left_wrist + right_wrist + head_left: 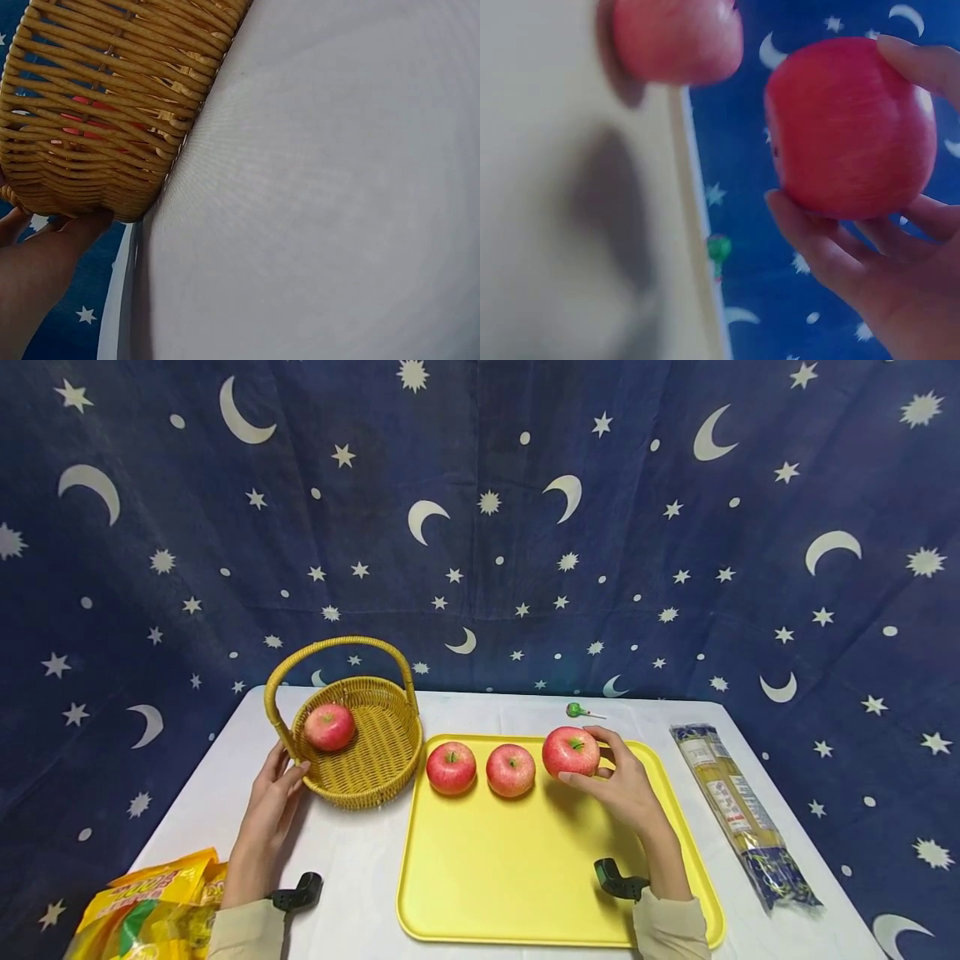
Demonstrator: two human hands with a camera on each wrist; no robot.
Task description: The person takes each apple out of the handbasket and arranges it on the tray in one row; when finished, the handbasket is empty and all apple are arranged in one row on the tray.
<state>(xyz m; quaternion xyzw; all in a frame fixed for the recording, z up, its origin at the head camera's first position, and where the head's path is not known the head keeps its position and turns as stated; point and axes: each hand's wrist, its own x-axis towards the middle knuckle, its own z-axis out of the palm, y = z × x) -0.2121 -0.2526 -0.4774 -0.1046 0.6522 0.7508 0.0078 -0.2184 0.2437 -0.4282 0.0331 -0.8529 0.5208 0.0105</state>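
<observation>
A red apple [571, 752] is in my right hand [624, 785], gripped between thumb and fingers above the yellow tray [517, 877]. In the right wrist view, that apple [851, 127] stands apart from the tray, its shadow falling on the tray surface. Two more apples, a left one [451, 767] and a middle one [511, 770], sit in a row along the tray's far side. My left hand [266, 806] holds the near left side of a wicker basket [367, 781], close to the handle's foot. Inside the basket lies another apple [329, 727].
A green-wrapped lollipop [576, 710] lies behind the tray. To the right is a long clear packet of noodle-like sticks [731, 797]. Yellow snack bags [161, 902] occupy the near left corner. A blue star-and-moon cloth [480, 527] hangs behind the white table [352, 877].
</observation>
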